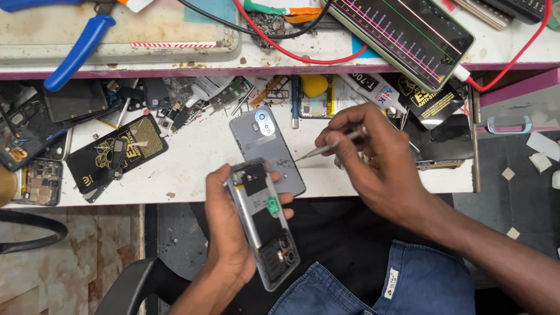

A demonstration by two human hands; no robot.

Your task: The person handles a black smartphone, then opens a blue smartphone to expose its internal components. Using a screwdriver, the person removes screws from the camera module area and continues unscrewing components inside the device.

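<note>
A person at a cluttered repair bench holds an opened smartphone [263,224] in the left hand [230,236], fingers wrapped around its metal frame, just off the near edge of the white worktop [192,157]. The phone's back is off: a long silvery battery runs down its middle, with dark shields and a small green sticker over it. The right hand [373,160] pinches a thin metal screwdriver [329,146] between thumb and fingers, its fine tip resting on a smooth grey back cover [268,149] that lies flat on the worktop, just beyond the phone. The cover's rounded camera cut-out sits at its far end.

To the left lie a glossy black sachet with gold print [116,153], bare circuit boards and dark phone shells, partly cut off by the frame edge. On the far shelf, blue-handled pliers [76,49] rest on a worn tray, and a phone with a lit, striped screen [405,35] trails a red cable [513,58]. A white glue tube [373,90] lies under the shelf edge, half in shadow. The small parts heaped there are too tangled to tell apart. Blue denim shows at the near edge.
</note>
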